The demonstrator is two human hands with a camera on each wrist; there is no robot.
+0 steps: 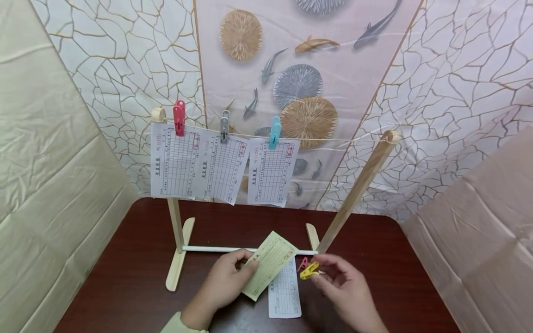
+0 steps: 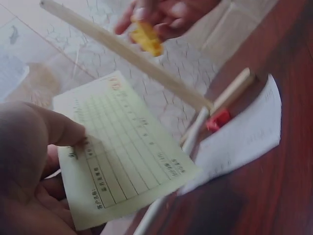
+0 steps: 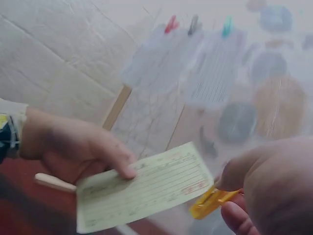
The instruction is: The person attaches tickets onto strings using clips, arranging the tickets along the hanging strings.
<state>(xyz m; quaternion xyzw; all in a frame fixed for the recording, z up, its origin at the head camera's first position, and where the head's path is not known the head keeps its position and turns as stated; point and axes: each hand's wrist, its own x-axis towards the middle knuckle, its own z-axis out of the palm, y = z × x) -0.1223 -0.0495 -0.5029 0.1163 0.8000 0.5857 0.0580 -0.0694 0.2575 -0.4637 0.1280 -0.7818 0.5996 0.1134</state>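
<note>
My left hand (image 1: 226,280) grips a pale yellow-green printed form (image 1: 270,263) by its left edge, thumb on top. In my right hand (image 1: 345,286), thumb and fingers pinch a yellow clothespin (image 1: 309,270), just right of that form. Lying on the table under the form is a white printed slip (image 1: 285,291), its upper part covered. A red clothespin (image 2: 218,120) rests at that slip's far end. Three white forms hang from a string, held by a red clothespin (image 1: 179,118), a grey clothespin (image 1: 225,126) and a light blue clothespin (image 1: 275,132).
The string (image 1: 325,139) spans two wooden posts, the right post (image 1: 356,194) leaning outward. A white rod (image 1: 208,249) joins the posts low down, above wooden feet (image 1: 180,256). The dark red table (image 1: 125,277) is backed by a patterned cloth (image 1: 125,55).
</note>
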